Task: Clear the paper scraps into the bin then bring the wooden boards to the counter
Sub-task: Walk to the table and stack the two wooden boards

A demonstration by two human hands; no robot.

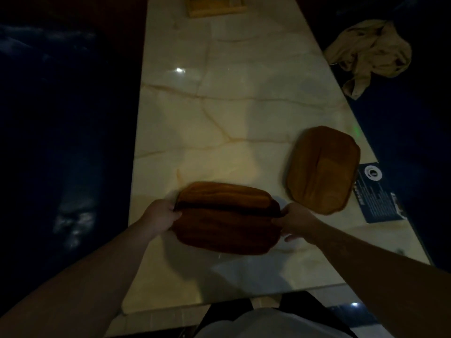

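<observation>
I hold a stack of two dark wooden boards (225, 218) just above the near part of the pale marble table (219, 106). My left hand (162, 215) grips the stack's left edge and my right hand (296, 222) grips its right edge. A third wooden board (322, 169), lighter brown with rounded corners, lies flat on the table to the right, apart from both hands. No paper scraps or bin are visible.
A dark printed card (377, 191) lies at the table's right edge beside the lone board. A light wooden tray (214, 6) stands at the far end. A crumpled beige cloth (371, 54) rests on the dark seat to the right. Dark seating flanks both sides.
</observation>
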